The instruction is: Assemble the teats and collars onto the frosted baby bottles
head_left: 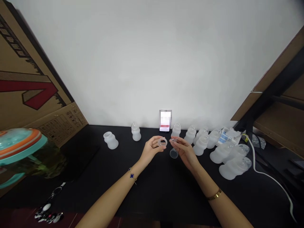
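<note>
Over the black table point(147, 196), my left hand point(150, 148) pinches a translucent ring point(165, 143); my right hand point(187, 151) (close beside) holds a clear piece point(173, 140).

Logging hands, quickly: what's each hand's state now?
Left hand: closed, pinching a translucent ring.
Right hand: closed, holding a small clear piece.

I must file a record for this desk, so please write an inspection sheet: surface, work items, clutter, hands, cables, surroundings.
Surface: black table.
Work items: open-topped bottle at left; several bottles with clear tops at right.
Clutter: lit screen, teal-lidded jug, charm strap.
Hands: left hand holds translucent ring; right hand holds small clear part; clear cup-shaped piece below, contact unclear.
Cables: white cable at right.
Surroundings: white wall, printed cardboard at left.
</note>
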Demonstrator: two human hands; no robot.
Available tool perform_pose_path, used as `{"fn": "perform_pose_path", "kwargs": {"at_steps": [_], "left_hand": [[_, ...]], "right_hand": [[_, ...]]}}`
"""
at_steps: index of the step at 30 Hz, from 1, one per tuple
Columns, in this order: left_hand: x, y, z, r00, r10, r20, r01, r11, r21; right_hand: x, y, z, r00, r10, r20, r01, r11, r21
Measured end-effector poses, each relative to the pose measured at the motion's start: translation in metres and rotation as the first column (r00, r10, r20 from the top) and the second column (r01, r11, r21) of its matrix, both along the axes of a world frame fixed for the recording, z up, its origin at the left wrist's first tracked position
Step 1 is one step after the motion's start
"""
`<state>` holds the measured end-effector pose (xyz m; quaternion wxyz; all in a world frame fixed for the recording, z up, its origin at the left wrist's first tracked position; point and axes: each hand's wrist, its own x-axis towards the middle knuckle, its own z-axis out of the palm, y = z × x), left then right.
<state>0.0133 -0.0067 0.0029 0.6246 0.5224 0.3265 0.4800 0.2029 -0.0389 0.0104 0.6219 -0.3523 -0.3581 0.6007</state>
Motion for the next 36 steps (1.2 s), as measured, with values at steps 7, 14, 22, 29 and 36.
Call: {"fn": "perform_pose_path", "kwargs": {"at_steps": [7,14,22,29,36], "left_hand": [[-0.0004,0.0000,-0.0011,0.999,-0.021,-0.041,0.022,0.999,0.032],[-0.0005,0.0002,-0.0014,0.995,-0.035,-0.089,0.036,0.999,0.013],[0.0003,-0.0014,0.0018,0.995,-0.050,-0.085,0.049,0.999,-0.012],[-0.0007,0.0016,-0.0011,0.998,-0.006,-0.059,0.005,1.000,-0.007],[-0.0021,0.0004,0.0037,0.991,0.126,-0.043,-0.126,0.992,-0.004]], "right_hand": [[0.0000,0.0002,0.0013,0.997,-0.037,-0.063,0.034,0.998,-0.050],[0.0002,0.0004,0.0025,0.998,-0.035,-0.047,0.032,0.996,-0.079],[-0.0006,0.0011,0.0011,0.996,-0.038,-0.085,0.031,0.997,-0.075],[-0.0033,-0.0026,0.0045,0.987,0.013,-0.158,-0.029,0.995,-0.096],[-0.0062,-0.0071,0.0054,0.979,0.136,-0.155,-0.146,0.987,-0.060]]}}
